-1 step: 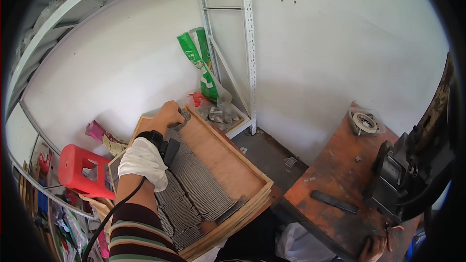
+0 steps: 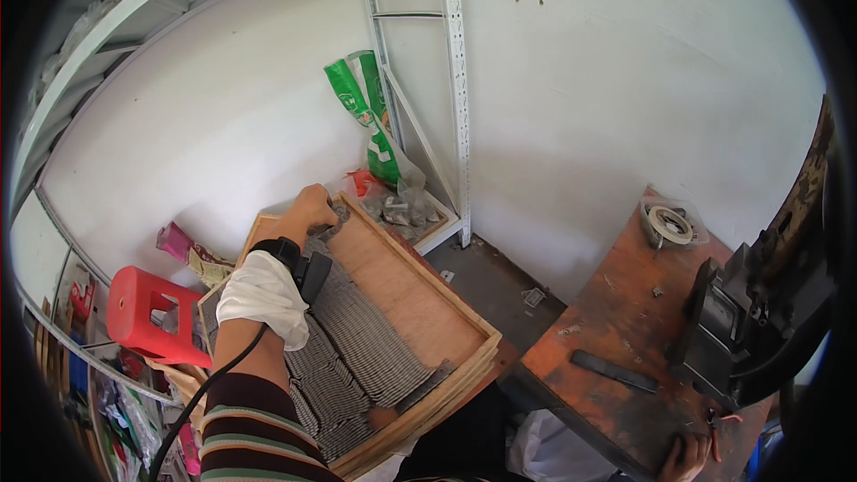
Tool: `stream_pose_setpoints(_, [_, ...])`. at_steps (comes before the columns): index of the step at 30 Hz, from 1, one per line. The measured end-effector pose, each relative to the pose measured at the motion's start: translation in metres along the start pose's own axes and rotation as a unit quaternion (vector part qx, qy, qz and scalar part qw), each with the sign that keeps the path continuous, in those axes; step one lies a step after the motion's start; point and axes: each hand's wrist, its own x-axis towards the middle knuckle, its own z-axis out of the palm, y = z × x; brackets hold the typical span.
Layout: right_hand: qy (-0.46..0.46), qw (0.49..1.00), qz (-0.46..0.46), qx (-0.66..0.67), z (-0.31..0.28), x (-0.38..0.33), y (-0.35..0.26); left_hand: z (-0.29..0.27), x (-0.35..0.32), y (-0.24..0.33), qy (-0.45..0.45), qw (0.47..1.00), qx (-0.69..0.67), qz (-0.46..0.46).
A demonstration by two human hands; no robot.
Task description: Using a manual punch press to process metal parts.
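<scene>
At the far end of a shallow wooden tray [image 2: 446, 290], my left hand [image 2: 309, 211] is closed with its fingertips on small grey metal pieces [image 2: 337, 215]. Closely packed rows of like grey pieces [image 2: 379, 339] fill the tray's left and near parts. A white cloth [image 2: 259, 297] and a black strapped device [image 2: 303, 268] are round my left wrist. My right hand [image 2: 686, 458] rests on the bench's near edge, fingers slightly bent and apart, seemingly holding nothing. Beside it lie pliers with red handles [image 2: 717, 428].
On the rust-stained bench [image 2: 589, 321] are a dark flat bar [image 2: 614, 370], a bagged round roll [image 2: 669, 226] and a black machine [image 2: 728, 321]. A red stool [image 2: 147, 312] stands left of the tray. Behind the tray are a green bag [image 2: 366, 107] and a white metal shelf post [image 2: 455, 80].
</scene>
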Motion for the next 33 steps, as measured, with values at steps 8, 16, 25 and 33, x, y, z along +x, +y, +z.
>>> stream_pose_setpoints(8, [0.011,0.998,0.045,0.048,0.006,-0.013,0.010,0.026,0.028,-0.023,0.018,0.999,-0.040,0.022])
stream_pose_setpoints(16, [0.010,0.995,0.054,0.078,0.007,0.002,0.004,-0.027,-0.012,0.004,0.188,0.959,-0.202,0.069])
stream_pose_setpoints(25, [0.020,0.992,0.048,0.113,-0.005,-0.010,0.016,-0.038,-0.181,0.390,-0.232,0.821,-0.252,0.457])
stream_pose_setpoints(33, [-0.016,0.967,0.054,0.248,-0.011,0.011,0.003,0.051,-0.312,0.487,-0.154,0.729,-0.116,0.656])
